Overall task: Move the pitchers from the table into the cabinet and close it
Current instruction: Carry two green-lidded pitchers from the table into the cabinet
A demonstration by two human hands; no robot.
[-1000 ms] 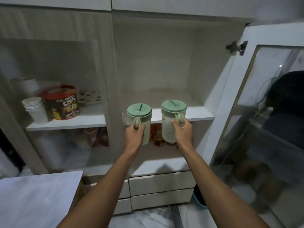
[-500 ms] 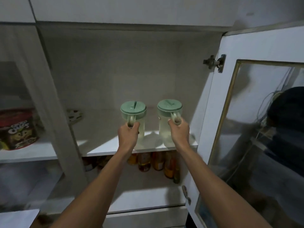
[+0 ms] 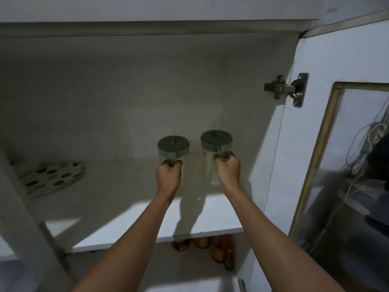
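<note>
Fingers point(image 3: 176, 164) of my left hand point(image 3: 168, 175) curled tight round the handle of the left pitcher point(image 3: 173, 150); right hand point(image 3: 228, 169) wrapped the same way on the right pitcher point(image 3: 216, 148). Both fists closed on the handles, nothing spread.

Both pitchers upright, green lids on, side by side with a gap between them, at centre frame, deep on the cabinet shelf point(image 3: 130, 207) toward its back right corner. Whether the bases are touching the shelf I cannot tell — too dark there, and my hands cover the lower bodies.

Step in hand, as I judge it: placing the pair on the shelf. Release not yet made.

Next move calls for settling both bases flat, loosening both grips, and drawing my arms straight back without tipping either pitcher. Then the door point(image 3: 328, 60), standing wide open at frame right on its hinge point(image 3: 285, 89), needs swinging shut — arms clear of the opening first.

Surroundings: spotted plate point(image 3: 52, 178) lying well apart at left on the same shelf; bottles point(image 3: 219, 249) on the level below, under the shelf's front edge.
</note>
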